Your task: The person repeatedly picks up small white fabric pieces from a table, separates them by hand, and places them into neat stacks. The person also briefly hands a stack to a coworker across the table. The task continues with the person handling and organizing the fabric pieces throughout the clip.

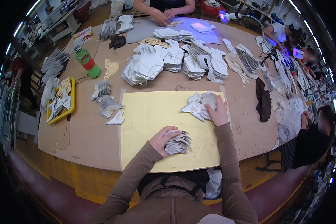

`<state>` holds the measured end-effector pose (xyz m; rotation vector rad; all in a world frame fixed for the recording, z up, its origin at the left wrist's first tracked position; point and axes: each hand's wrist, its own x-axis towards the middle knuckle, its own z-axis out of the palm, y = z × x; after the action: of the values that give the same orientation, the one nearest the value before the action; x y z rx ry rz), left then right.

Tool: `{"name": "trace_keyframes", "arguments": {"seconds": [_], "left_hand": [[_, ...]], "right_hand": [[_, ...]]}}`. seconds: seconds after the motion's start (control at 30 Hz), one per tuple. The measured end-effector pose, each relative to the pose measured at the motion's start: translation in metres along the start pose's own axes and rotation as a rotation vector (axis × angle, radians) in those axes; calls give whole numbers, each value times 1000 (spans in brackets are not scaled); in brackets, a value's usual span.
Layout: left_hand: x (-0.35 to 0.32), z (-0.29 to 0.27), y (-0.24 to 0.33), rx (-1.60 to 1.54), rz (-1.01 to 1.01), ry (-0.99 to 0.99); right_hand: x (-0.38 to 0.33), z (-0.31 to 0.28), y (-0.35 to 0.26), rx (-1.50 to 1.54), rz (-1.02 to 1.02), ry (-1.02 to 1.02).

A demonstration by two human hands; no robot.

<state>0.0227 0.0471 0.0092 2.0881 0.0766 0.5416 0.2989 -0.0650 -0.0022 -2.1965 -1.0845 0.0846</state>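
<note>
The left hand [160, 141] grasps a fanned stack of thin, curved grey pieces [178, 143], its fingers lapped over the stack's upper left side. The stack sits near the middle of a flat, pale yellow rectangular sheet [149, 112]. The right hand [218, 112] lies against the right side of a loose pile of white and grey cut-out shapes [195, 106] at the sheet's far right corner — thumb across the top, though whether it grips or only rests I cannot tell. The 2 piles lie apart. Left of the sheet, on the brown-covered table [89, 140], runs a spread row of grey and white curved pieces [109, 106] — beyond it stands a green plastic bottle with a red label [87, 62].
</note>
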Motion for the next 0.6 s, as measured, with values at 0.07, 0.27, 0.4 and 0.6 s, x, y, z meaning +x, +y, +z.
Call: {"name": "trace_keyframes", "arguments": {"seconds": [0.07,0.27,0.4,0.6], "left_hand": [[-1,0,-1,8,4,5],[0,-1,0,-8,4,-11],[0,-1,0,-17,1,-9],[-1,0,-2,-17,-8,-14]], "right_hand": [[0,-7,-8,148,-5,-77],[-8,-6,-17,249,-16,-50],[-8,-11,-20,-39,-218,310],[-6,-40,-2,292,109,496]]}}
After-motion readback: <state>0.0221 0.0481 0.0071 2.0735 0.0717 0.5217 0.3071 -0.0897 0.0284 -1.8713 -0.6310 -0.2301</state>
